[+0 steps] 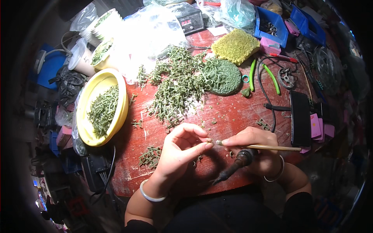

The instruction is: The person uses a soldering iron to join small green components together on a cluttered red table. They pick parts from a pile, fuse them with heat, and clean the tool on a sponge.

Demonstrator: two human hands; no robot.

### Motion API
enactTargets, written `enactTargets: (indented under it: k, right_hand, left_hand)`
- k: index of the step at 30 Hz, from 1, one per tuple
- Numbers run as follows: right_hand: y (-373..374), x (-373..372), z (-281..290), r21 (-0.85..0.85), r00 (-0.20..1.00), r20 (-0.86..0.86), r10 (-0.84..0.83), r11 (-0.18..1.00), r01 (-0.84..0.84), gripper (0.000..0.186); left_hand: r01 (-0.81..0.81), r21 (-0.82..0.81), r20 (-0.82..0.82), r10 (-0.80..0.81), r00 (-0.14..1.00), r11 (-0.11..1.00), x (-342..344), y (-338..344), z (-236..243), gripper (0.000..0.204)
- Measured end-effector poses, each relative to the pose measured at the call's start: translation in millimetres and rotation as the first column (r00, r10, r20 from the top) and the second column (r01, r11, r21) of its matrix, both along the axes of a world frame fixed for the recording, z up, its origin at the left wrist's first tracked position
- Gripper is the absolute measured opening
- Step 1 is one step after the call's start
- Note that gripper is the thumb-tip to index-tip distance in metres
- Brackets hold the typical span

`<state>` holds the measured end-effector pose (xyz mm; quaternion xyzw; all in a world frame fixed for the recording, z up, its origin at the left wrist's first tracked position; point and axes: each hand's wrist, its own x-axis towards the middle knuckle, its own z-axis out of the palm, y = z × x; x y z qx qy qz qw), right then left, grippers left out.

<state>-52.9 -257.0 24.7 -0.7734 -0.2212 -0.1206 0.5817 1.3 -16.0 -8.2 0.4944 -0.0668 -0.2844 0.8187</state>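
Left hand (176, 151): thumb and fingertips pinched on a tiny brownish piece (210, 140), above the worn red tabletop (233, 114). Right hand (258, 139): curled round a slim tan stick (274, 147) and black tapered tool (235, 167). Beyond: heaped dark-green branched parts (176, 87).

Left hand (178, 150), fingers (191, 129) pinched, right hand (264, 139) opposite, lower fingers (262, 166) seemingly curled

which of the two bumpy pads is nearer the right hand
The round green bumpy pad; the blocky yellow bumpy pad sits farther back on the worn red table, farther from the right hand.
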Motion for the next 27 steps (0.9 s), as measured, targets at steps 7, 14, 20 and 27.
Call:
enactTargets:
  k: [7,14,20,27]
  right_hand:
    - [0.3,0.4,-1.4,0.001,1.0,0.008,0.009,1.0,-0.009,0.031]
    - [1.7,1.1,-7.9,0.0,0.993,0.098,-0.068,0.998,0.068,0.022]
    - [1.2,0.4,-2.1,0.036,1.0,-0.025,0.004,0.999,-0.003,0.033]
    - [0.7,-1.4,-2.1,0.018,1.0,-0.023,0.016,1.0,-0.015,0.029]
  left_hand:
    - [0.022,-0.009,-0.06,-0.022,0.998,1.0,-0.3,1.2,-3.6,0.027]
    - [0.025,-0.007,-0.063,-0.026,0.998,1.0,0.0,0.3,-3.4,0.027]
    - [0.027,0.0,-0.048,-0.027,0.998,1.0,-0.2,1.5,-2.2,0.027]
    - [0.028,0.001,-0.019,-0.028,0.999,1.0,-0.1,-0.2,1.0,0.026]
